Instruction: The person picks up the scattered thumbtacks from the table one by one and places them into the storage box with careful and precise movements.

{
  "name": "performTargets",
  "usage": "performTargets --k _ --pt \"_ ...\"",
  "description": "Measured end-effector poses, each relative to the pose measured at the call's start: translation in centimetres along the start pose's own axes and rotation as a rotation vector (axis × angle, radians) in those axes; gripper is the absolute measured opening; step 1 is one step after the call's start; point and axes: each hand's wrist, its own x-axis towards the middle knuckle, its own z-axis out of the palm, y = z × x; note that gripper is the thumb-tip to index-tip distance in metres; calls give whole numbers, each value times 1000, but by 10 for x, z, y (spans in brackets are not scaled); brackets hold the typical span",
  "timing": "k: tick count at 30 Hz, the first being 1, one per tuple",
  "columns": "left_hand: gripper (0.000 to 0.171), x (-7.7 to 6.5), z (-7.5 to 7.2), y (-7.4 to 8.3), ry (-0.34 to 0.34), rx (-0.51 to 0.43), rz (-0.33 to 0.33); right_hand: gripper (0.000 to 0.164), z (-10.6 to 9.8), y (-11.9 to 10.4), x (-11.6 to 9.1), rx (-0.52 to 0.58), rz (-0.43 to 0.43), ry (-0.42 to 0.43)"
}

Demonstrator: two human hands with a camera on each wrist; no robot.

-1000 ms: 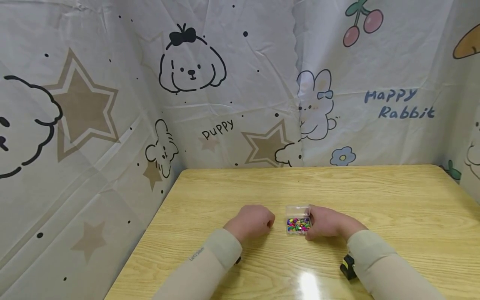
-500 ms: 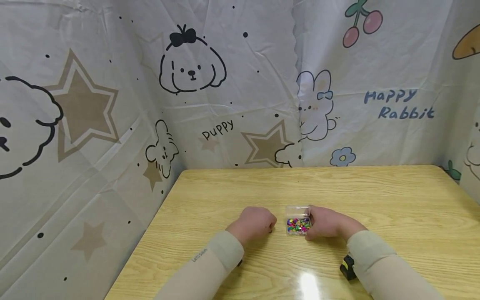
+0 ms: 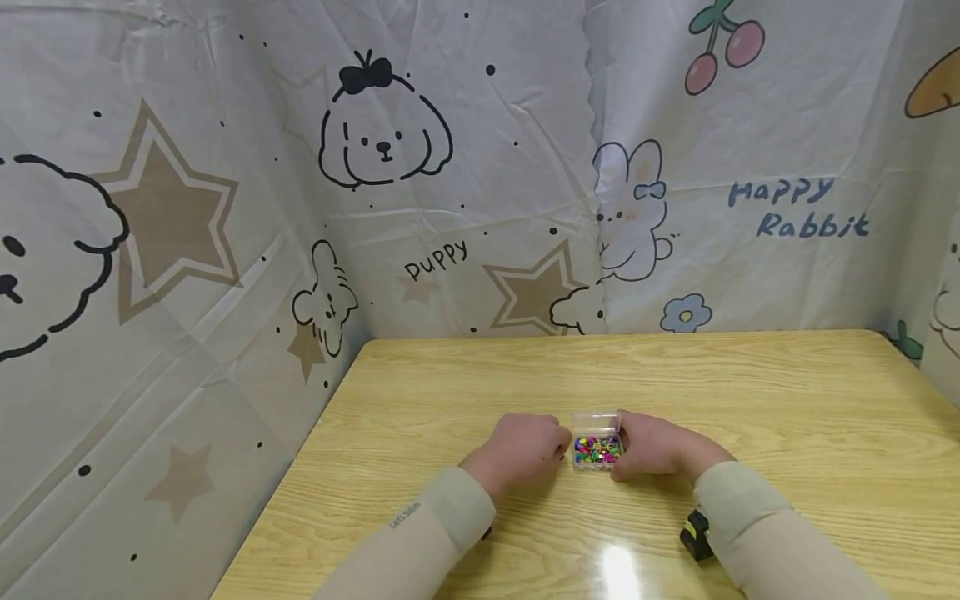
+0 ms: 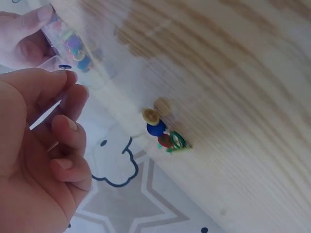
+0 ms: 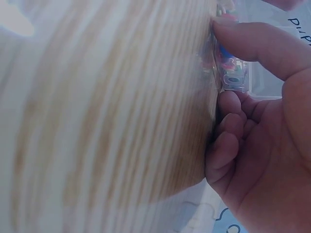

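Note:
A small clear plastic box of colourful thumbtacks sits on the table, its lid raised on the far side. My right hand grips the box's right side between thumb and fingers. Just left of the box is my left hand. In the left wrist view, its thumb and index finger pinch a blue-headed thumbtack, the other fingers curled. A little cluster of thumbtacks, with yellow, blue, red and green heads, lies on the table beside this hand; the left hand hides it in the head view.
The wood-grain table reaches back to a hanging white cloth printed with cartoon animals and stars. More cloth hangs along the left and right sides. A black device is strapped at the right wrist.
My left hand has moved to the right, from a short distance away to close beside the box. The right hand and the box have stayed in place.

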Motion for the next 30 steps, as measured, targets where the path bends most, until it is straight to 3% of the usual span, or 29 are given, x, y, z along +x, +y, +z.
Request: performTargets --k 15,30 --pt "10 12 -1 16 68 27 29 55 1 -1 0 11 -6 9" --pt "15 24 6 26 -33 180 55 53 -1 -1 -1 -26 -6 10"
